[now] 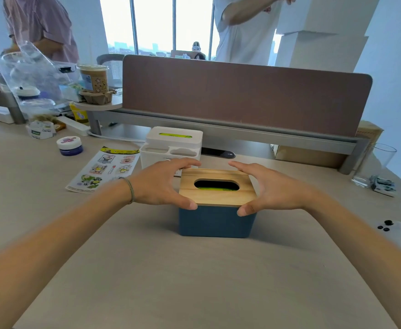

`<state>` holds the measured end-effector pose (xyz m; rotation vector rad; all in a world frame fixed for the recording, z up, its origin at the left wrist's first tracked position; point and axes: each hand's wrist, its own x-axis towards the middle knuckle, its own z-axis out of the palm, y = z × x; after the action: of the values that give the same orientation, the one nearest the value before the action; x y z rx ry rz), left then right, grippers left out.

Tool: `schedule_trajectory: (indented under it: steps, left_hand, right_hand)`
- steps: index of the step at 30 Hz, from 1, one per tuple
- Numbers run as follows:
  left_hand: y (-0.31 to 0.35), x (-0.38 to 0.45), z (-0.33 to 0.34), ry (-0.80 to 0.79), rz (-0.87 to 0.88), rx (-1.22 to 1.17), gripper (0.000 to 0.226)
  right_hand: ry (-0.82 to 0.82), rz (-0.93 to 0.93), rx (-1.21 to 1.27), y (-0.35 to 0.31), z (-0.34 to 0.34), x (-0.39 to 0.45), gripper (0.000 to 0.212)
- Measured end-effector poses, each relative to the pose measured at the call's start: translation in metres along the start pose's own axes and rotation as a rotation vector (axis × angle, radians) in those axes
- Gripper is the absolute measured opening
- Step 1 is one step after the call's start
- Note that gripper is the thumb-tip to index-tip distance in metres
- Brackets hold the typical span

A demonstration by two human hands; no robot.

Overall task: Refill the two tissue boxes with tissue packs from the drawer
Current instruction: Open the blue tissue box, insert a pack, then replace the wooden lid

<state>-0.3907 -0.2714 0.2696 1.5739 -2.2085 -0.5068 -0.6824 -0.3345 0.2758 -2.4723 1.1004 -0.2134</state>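
1. Two tissue boxes sit on the surface [147,269], both showing a green pack through the slot
2. My left hand [161,184] and right hand [269,188] clasp the wooden lid [218,198] of the blue box [216,222]
3. Behind it, the white box [173,148] looks closed
4. I judge refilling nearly done; only seating this lid remains

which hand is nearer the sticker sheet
Left. The left hand grips the wooden lid's left edge, just right of the sticker sheet. The right hand holds the lid's far side, with the box between.
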Motion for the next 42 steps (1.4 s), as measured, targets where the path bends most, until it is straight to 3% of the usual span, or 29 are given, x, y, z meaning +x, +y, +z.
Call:
schedule_trajectory:
  steps: [7, 19, 27, 29, 33, 36, 40, 42]
  left_hand:
    - [-0.003, 0.003, 0.001, -0.029, -0.012, -0.152, 0.097]
    - [-0.007, 0.005, 0.006, -0.028, -0.052, -0.202, 0.1]
    - [-0.003, 0.004, 0.003, -0.13, -0.093, -0.361, 0.112]
    - [-0.006, 0.0, 0.012, -0.106, -0.091, -0.494, 0.112]
    - [-0.007, -0.008, 0.05, 0.048, -0.144, -0.845, 0.091]
    - [-0.001, -0.004, 0.072, 0.127, -0.179, -1.009, 0.079]
    - [-0.002, 0.003, 0.072, 0.19, -0.217, -0.972, 0.078]
    - [-0.005, 0.012, 0.064, 0.266, -0.279, -0.932, 0.056]
  right_hand:
    - [-0.015, 0.01, 0.036, 0.004, 0.001, 0.003, 0.115]
    - [0.018, 0.004, 0.114, 0.012, 0.007, 0.004, 0.108]
    - [0.051, 0.016, 0.105, 0.015, 0.01, 0.003, 0.097]
    - [0.07, 0.013, 0.181, 0.015, 0.016, -0.002, 0.093]
    - [0.158, 0.054, 0.598, 0.012, 0.046, -0.013, 0.097]
    - [0.228, 0.09, 0.762, 0.013, 0.068, -0.01, 0.093]
    - [0.24, 0.139, 0.729, 0.005, 0.065, -0.012, 0.085]
    - [0.286, 0.219, 0.661, 0.002, 0.059, -0.009, 0.077]
